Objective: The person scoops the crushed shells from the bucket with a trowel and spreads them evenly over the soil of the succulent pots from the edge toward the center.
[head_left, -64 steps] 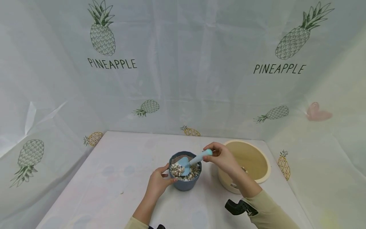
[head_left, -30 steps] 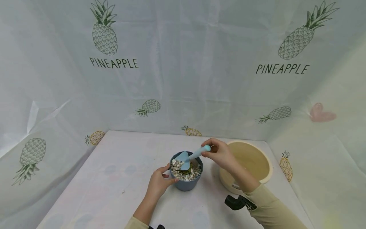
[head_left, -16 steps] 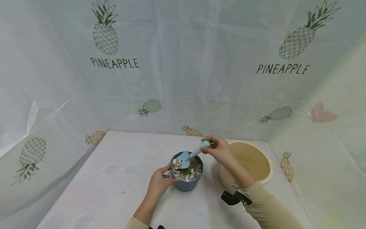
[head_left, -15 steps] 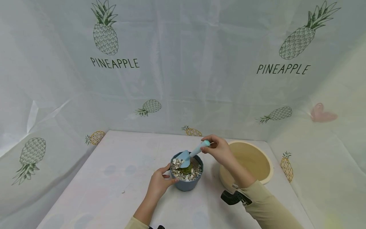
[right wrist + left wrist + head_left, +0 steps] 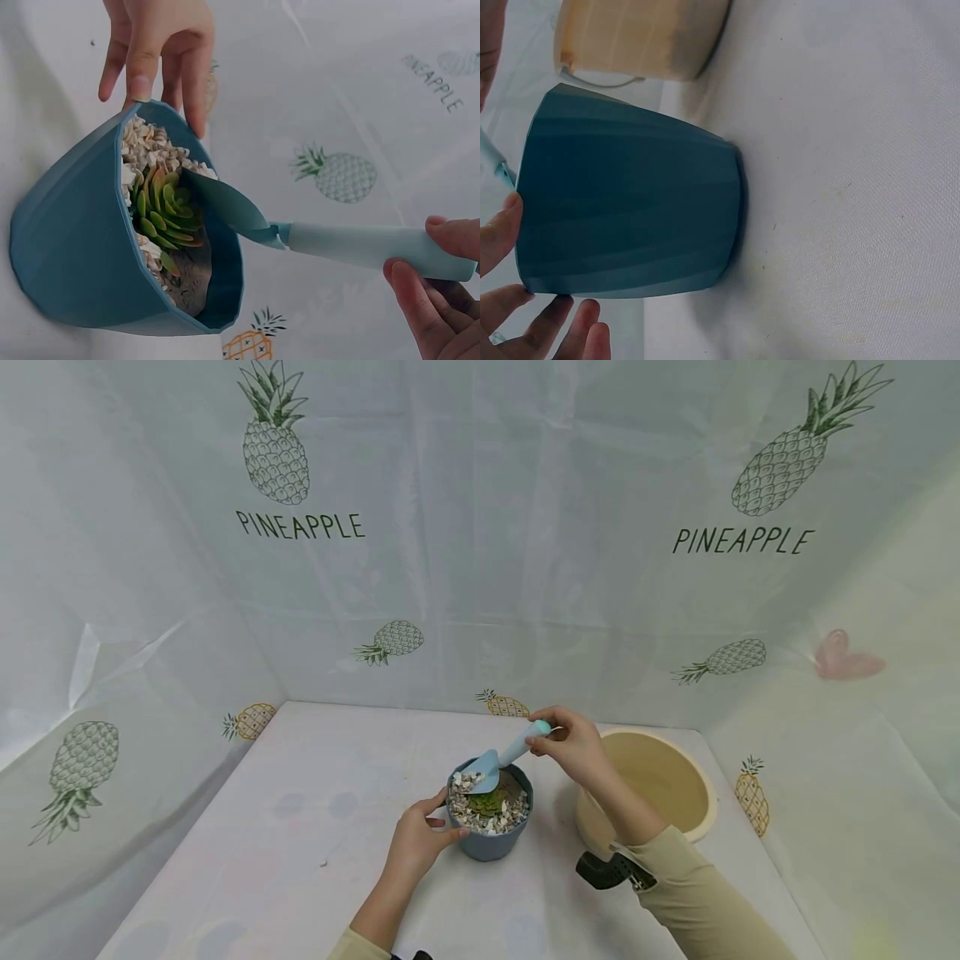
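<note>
A worker's two bare hands, seen from just across the room, at a potted plant. The pot, a blue-grey faceted plastic pot [image 5: 486, 848], stands upright near the middle of the white surface [image 5: 255, 827]. The left hand [image 5: 418, 837] grasps it from the left, thumb on the near rim and fingers against the left wall. The right hand [image 5: 574, 747], beyond the pot to the right, pinches the end of the handle of a light-blue scoop [image 5: 307, 238] between thumb and fingers. The scoop slopes down leftward, its blade tip at the pale chipped gravel [image 5: 154, 144] along the left side.

Compared with two seconds ago, the handle is higher and the blade sits farther back in the pot; a green rosette succulent [image 5: 166, 206], then covered by the blade in the head view, now shows. The pot and left hand hold their place. This suggests that the load is being let slide off at the left, beside the plant; how much gravel remains on the blade cannot be told.

Brown soil [image 5: 191, 277] lies bare toward the right inside the pot, so the gravel cover there appears incomplete. Farther right stands a cream round bucket [image 5: 594, 822], partly behind the right forearm.
</note>
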Tool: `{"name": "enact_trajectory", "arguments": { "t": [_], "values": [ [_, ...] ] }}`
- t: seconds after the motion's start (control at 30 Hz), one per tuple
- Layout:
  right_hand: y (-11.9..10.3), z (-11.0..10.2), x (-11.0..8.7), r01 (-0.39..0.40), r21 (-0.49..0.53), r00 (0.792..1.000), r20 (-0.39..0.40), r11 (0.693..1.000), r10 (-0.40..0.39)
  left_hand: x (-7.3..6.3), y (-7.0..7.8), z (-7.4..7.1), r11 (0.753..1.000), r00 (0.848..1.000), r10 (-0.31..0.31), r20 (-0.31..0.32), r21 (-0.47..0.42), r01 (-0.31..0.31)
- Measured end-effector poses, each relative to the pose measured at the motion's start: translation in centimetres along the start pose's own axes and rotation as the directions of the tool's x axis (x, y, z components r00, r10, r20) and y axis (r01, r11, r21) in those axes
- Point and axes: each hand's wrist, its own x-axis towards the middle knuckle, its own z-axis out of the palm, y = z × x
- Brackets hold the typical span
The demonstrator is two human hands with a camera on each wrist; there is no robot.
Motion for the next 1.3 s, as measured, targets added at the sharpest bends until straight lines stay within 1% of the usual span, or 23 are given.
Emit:
{"name": "enact_trajectory", "arguments": {
  "t": [0.27, 0.5, 0.7, 1.0, 1.3],
  "values": [
    [0.2, -0.4, 0.0, 0.013, -0.008, 1.0, -0.024, 1.0, -0.013, -0.1, 0.0, 0.0, 1.0, 1.0, -0.007, -0.001, -0.005, 0.007],
    [0.2, -0.9, -0.1, -0.002, -0.034, 1.0, -0.029, 0.999, 0.001, 0.0, -0.1, 0.1, 1.0, 1.0, -0.015, -0.006, -0.012, 0.015],
    [-0.2, -0.9, -0.2, -0.006, -0.04, 0.999, -0.034, 0.999, 0.005, 0.0, -0.2, 0.1, 0.999, 0.999, -0.036, -0.001, -0.023, 0.036],
    [-0.7, -0.4, -0.4, 0.029, -0.059, 1.0, -0.002, 0.998, -0.029, 0.0, -0.1, 0.2, 1.0, 1.0, -0.026, -0.008, -0.018, 0.026],
    [-1.5, -0.8, -0.1, 0.047, -0.111, 0.999, 0.03, 0.993, -0.044, -0.1, -0.2, 0.1, 1.0, 1.0, -0.013, -0.008, -0.017, 0.012]
  ]
}}
